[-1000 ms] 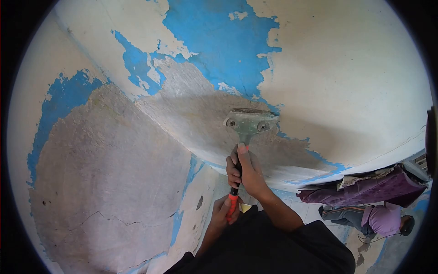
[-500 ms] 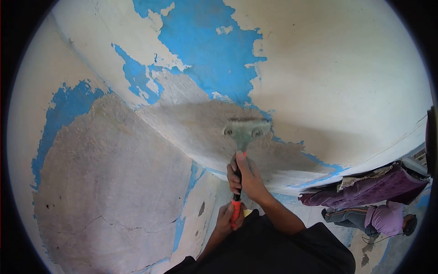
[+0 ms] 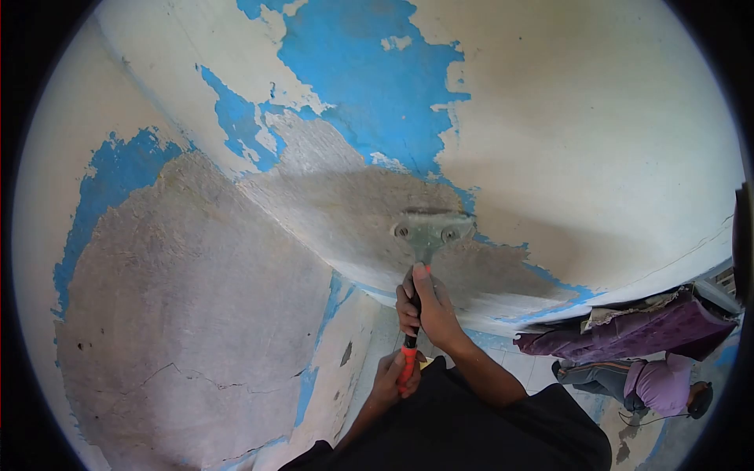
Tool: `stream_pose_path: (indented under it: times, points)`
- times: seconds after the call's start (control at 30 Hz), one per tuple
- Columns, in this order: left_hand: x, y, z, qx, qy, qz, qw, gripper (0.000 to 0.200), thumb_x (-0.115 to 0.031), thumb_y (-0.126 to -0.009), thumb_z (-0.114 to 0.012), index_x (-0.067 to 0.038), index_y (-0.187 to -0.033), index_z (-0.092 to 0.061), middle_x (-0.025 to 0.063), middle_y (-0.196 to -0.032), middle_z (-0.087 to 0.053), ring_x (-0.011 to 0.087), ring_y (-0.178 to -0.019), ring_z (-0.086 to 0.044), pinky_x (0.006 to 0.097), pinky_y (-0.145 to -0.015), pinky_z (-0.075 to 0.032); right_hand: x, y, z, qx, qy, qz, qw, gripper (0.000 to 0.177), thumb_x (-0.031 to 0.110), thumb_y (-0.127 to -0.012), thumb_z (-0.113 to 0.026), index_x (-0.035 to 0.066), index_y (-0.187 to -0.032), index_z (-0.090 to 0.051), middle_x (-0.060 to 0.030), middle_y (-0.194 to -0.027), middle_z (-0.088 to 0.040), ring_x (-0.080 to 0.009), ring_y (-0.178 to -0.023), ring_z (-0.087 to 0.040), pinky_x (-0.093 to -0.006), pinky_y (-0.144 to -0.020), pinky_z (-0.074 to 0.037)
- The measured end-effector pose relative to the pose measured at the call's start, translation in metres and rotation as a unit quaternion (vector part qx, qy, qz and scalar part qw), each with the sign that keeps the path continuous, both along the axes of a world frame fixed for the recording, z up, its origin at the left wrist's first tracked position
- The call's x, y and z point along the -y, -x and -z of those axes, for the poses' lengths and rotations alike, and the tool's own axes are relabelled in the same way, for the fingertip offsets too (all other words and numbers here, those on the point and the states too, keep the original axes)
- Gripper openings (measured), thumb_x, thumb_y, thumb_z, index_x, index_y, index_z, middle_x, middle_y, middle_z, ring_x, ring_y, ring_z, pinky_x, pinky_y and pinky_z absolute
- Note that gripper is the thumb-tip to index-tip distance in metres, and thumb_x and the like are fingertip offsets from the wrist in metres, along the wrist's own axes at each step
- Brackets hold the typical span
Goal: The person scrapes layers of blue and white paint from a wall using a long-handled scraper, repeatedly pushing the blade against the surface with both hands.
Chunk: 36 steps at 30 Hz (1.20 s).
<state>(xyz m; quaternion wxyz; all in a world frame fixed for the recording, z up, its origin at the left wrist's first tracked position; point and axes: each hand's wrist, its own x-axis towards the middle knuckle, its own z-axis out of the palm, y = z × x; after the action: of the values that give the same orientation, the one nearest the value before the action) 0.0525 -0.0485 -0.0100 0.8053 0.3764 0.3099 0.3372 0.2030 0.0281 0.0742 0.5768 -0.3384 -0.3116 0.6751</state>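
Note:
A long-handled scraper [image 3: 432,231] with a wide, dusty head lies against the wall, over a bare grey patch [image 3: 353,196]. My right hand [image 3: 430,306] is wrapped round the black upper part of its handle, thumb pointing up toward the head. Lower down, my left hand [image 3: 393,375] grips the red end of the handle. Blue paint [image 3: 361,71] shows above the scraper, with ragged edges of cream coating [image 3: 565,118] around it.
On the left, another wall face has a large grey patch [image 3: 196,298] with cracks. Purple cloth-like material [image 3: 628,330] lies at the lower right. Beyond it, a person [image 3: 660,385] in a pink top is bent over near the floor.
The scraper head and my right hand have shifted slightly right and down in view. The wall has also shifted slightly in view. Both hands keep their hold.

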Motion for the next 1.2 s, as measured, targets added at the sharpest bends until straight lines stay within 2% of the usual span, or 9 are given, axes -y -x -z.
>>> stream_pose_path:
  times: [0.07, 0.17, 0.37, 0.67, 0.77, 0.87, 0.97, 1.07, 1.2]
  points:
    - [-0.006, 0.003, -0.001, 0.012, -0.009, -0.006, 1.0, 0.053, -0.045, -0.098, -0.038, 0.006, -0.105, -0.051, 0.0044, -0.059, -0.043, 0.0097, -0.039, -0.037, 0.0227, -0.038, -0.03, -0.002, 0.003, -0.004, 0.003, 0.002, 0.01, 1.0, 0.049, 0.055, -0.097, -0.034, 0.01, -0.079, -0.034, 0.0007, -0.056, -0.033, -0.0074, -0.042, -0.031, -0.024, -0.038, -0.032]
    - [-0.006, 0.004, -0.003, -0.024, -0.013, -0.015, 1.0, 0.058, -0.052, -0.096, -0.039, 0.005, -0.105, -0.052, 0.0034, -0.055, -0.042, 0.0101, -0.037, -0.036, 0.0232, -0.037, -0.031, -0.002, 0.004, -0.001, -0.014, 0.006, 0.003, 1.0, 0.049, 0.055, -0.097, -0.034, 0.01, -0.078, -0.034, 0.0006, -0.057, -0.033, -0.0075, -0.042, -0.032, -0.0243, -0.038, -0.032]
    - [0.001, -0.003, 0.01, 0.014, 0.012, -0.014, 1.0, 0.055, -0.046, -0.098, -0.039, 0.007, -0.106, -0.051, 0.0045, -0.059, -0.043, 0.0095, -0.039, -0.035, 0.0224, -0.038, -0.029, 0.001, -0.001, 0.005, 0.015, 0.005, 0.004, 1.0, 0.048, 0.054, -0.098, -0.034, 0.009, -0.078, -0.034, 0.0007, -0.057, -0.033, -0.0076, -0.043, -0.032, -0.024, -0.038, -0.032]
    - [0.005, -0.005, 0.004, -0.011, 0.017, -0.015, 1.0, 0.056, -0.046, -0.098, -0.038, 0.008, -0.106, -0.051, 0.0039, -0.058, -0.044, 0.0094, -0.039, -0.037, 0.0227, -0.038, -0.029, 0.002, -0.001, 0.01, 0.012, 0.019, 0.006, 1.0, 0.048, 0.053, -0.098, -0.034, 0.009, -0.077, -0.035, 0.0007, -0.056, -0.033, -0.0076, -0.042, -0.031, -0.0242, -0.037, -0.033]
    - [-0.003, -0.008, -0.001, 0.002, -0.031, -0.03, 0.999, 0.056, -0.046, -0.098, -0.038, 0.008, -0.106, -0.051, 0.0041, -0.057, -0.044, 0.0096, -0.039, -0.037, 0.0229, -0.038, -0.03, -0.002, -0.003, -0.013, 0.027, -0.016, 0.012, 0.999, 0.048, 0.053, -0.098, -0.034, 0.009, -0.077, -0.035, 0.0006, -0.056, -0.033, -0.0077, -0.041, -0.031, -0.0243, -0.037, -0.032]
    - [-0.001, -0.003, 0.006, -0.004, -0.005, -0.05, 0.999, 0.055, -0.045, -0.098, -0.038, 0.008, -0.106, -0.051, 0.0043, -0.058, -0.044, 0.0096, -0.039, -0.037, 0.0228, -0.038, -0.029, -0.003, 0.001, -0.005, 0.008, -0.009, 0.005, 1.0, 0.049, 0.053, -0.098, -0.035, 0.009, -0.077, -0.035, 0.0004, -0.056, -0.033, -0.0079, -0.041, -0.032, -0.0245, -0.037, -0.032]
    - [0.007, -0.004, 0.003, -0.019, 0.017, -0.021, 0.999, 0.055, -0.045, -0.098, -0.038, 0.008, -0.106, -0.051, 0.0042, -0.058, -0.044, 0.0096, -0.039, -0.036, 0.0227, -0.038, -0.029, 0.003, -0.001, 0.01, 0.0, 0.016, 0.003, 1.0, 0.049, 0.054, -0.097, -0.036, 0.009, -0.077, -0.035, 0.0003, -0.056, -0.033, -0.0082, -0.042, -0.032, -0.0248, -0.037, -0.033]
    - [0.002, -0.007, 0.0, -0.027, -0.012, -0.022, 0.999, 0.06, -0.053, -0.096, -0.039, 0.005, -0.107, -0.052, 0.0036, -0.055, -0.042, 0.0109, -0.037, -0.037, 0.0238, -0.037, -0.03, 0.001, -0.003, 0.0, 0.008, 0.007, 0.002, 1.0, 0.049, 0.054, -0.097, -0.036, 0.009, -0.077, -0.035, 0.0003, -0.056, -0.033, -0.0083, -0.042, -0.033, -0.025, -0.037, -0.033]
    - [-0.002, -0.006, 0.0, -0.032, -0.019, -0.031, 0.999, 0.061, -0.053, -0.095, -0.04, 0.005, -0.107, -0.052, 0.0037, -0.055, -0.042, 0.0109, -0.037, -0.037, 0.0236, -0.037, -0.03, -0.003, -0.002, -0.004, 0.01, -0.004, -0.003, 1.0, 0.05, 0.055, -0.097, -0.035, 0.009, -0.077, -0.036, 0.0004, -0.056, -0.033, -0.0082, -0.042, -0.033, -0.025, -0.037, -0.033]
